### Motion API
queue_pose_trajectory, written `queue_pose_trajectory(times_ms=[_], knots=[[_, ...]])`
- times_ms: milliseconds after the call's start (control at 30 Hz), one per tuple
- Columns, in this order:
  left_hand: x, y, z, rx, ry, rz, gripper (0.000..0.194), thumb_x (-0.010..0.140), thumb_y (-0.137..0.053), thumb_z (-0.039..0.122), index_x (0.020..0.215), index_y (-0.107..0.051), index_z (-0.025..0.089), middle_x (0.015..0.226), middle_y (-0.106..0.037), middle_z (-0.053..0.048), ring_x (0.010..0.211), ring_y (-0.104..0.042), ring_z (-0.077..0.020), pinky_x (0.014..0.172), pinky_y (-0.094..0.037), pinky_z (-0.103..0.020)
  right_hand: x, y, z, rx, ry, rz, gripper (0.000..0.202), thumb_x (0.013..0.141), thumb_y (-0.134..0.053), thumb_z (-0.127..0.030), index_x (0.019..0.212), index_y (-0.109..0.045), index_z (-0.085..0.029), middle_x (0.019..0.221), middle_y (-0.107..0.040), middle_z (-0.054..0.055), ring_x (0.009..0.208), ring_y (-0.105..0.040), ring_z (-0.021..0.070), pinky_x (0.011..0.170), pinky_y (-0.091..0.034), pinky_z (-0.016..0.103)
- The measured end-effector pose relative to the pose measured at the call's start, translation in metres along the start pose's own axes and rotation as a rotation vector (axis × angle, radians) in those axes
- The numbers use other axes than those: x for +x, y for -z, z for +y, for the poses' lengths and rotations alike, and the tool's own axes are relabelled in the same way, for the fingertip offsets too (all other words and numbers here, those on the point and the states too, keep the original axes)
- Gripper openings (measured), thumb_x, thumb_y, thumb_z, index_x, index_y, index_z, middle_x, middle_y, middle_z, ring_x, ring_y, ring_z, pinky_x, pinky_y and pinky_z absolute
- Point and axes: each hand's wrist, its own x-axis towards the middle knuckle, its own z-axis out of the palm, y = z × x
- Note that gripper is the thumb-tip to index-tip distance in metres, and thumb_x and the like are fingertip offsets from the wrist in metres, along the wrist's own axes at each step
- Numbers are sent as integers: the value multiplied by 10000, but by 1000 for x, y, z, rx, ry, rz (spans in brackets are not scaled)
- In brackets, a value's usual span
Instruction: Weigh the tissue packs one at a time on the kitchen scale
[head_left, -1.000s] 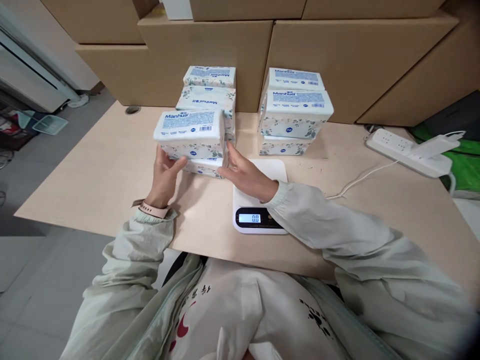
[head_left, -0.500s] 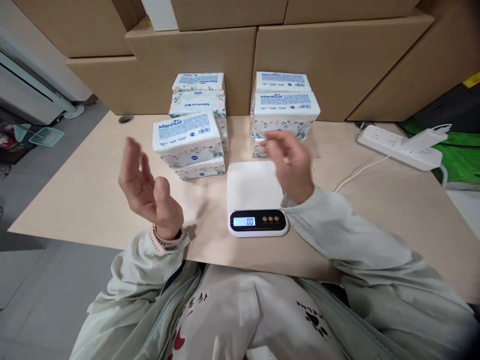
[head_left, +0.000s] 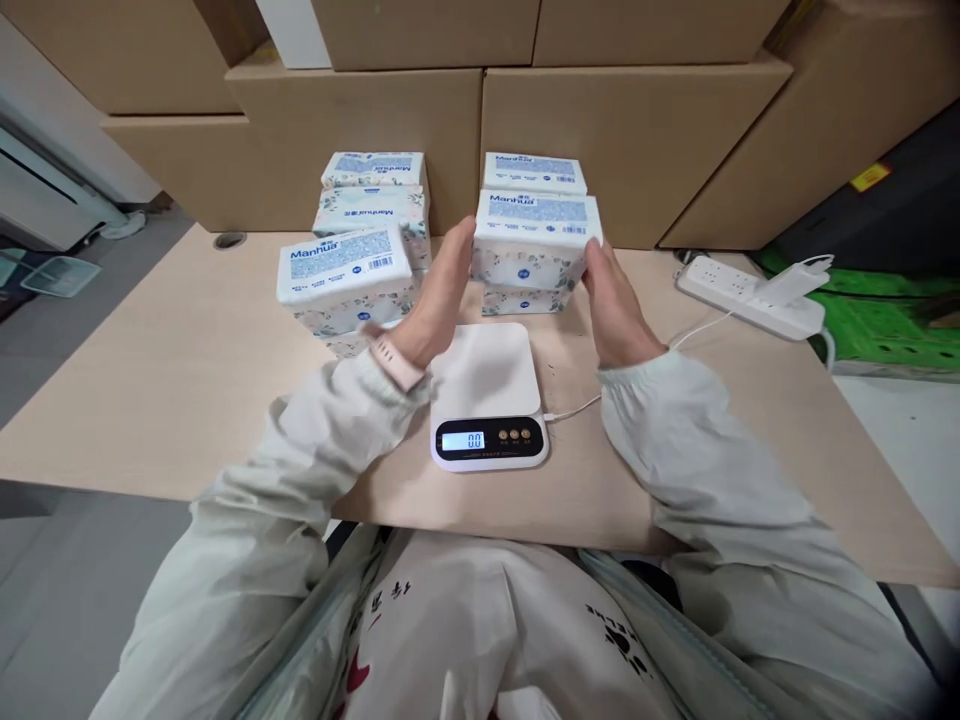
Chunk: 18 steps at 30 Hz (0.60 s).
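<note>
My left hand (head_left: 444,295) is upright at the left side of the front tissue pack (head_left: 536,220) in the right-hand stack, fingers extended. On the pack's right side, my right hand (head_left: 616,305) touches its front corner, with the fingers partly hidden behind it. The pack rests on another one, and a further pack (head_left: 534,172) stands behind. A white scale (head_left: 486,370), showing 0.0 on its lit display, lies on the table below my hands. To the left, several more packs (head_left: 345,265) are stacked, the front one turned at an angle.
Cardboard boxes (head_left: 360,120) form a wall behind the packs. A white power strip (head_left: 750,295) lies on the table (head_left: 187,400) at the right, and a cable (head_left: 574,410) runs to the scale. A round hole (head_left: 229,240) is at the back left.
My left hand has moved right and forward to the right-hand stack. My right hand has gone from above the scale to the right side of the front pack. The view has shifted slightly.
</note>
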Motion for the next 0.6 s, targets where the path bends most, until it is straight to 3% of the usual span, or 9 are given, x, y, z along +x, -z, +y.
queue_pose_trajectory(times_ms=[100,167,267,367,433,600], knots=[[-69,21,50,-77,192,-185,580,1040,-591,716,1440,-692,308,1669,-571,-31,1718,-312,-342,1434,-259,-601,-59,-7,-43,26,-103,-87,670,1055,-560,-704,1639,-511,-380,1755,-513,4,1677,-423,270,1411,-324,549],[-116,36,74,-20,250,-172,558,1061,-576,655,1535,-641,367,1747,-490,25,1748,-230,-297,1471,-155,-549,-91,-9,-58,41,-127,-186,690,1084,-542,-651,1709,-395,-398,1808,-424,-10,1718,-340,269,1433,-270,568],[-164,50,82,19,317,-109,582,1096,-529,576,1639,-554,368,1807,-388,39,1759,-178,-283,1475,-105,-538,-119,-11,-60,40,-131,-333,710,1115,-499,-596,1760,-262,-417,1859,-304,-33,1749,-252,271,1452,-185,600],[-185,52,69,13,358,-53,612,1082,-569,561,1654,-549,346,1799,-407,4,1751,-211,-297,1472,-124,-536,-127,-13,-49,49,-156,-385,711,1124,-478,-585,1769,-222,-430,1864,-282,-43,1744,-267,271,1449,-189,622],[-189,50,60,11,348,-5,627,1059,-612,572,1639,-574,335,1759,-477,-30,1734,-271,-312,1465,-165,-547,-129,-14,-41,52,-180,-336,691,1114,-497,-601,1751,-299,-420,1839,-348,-35,1728,-316,272,1442,-233,610],[-188,43,50,46,158,290,408,1068,-634,481,1433,-762,349,1572,-685,-48,1572,-564,-287,1367,-432,-514,-137,-10,-28,49,-202,87,537,1090,-555,-615,1522,-670,-317,1579,-700,71,1498,-645,309,1347,-421,621]])
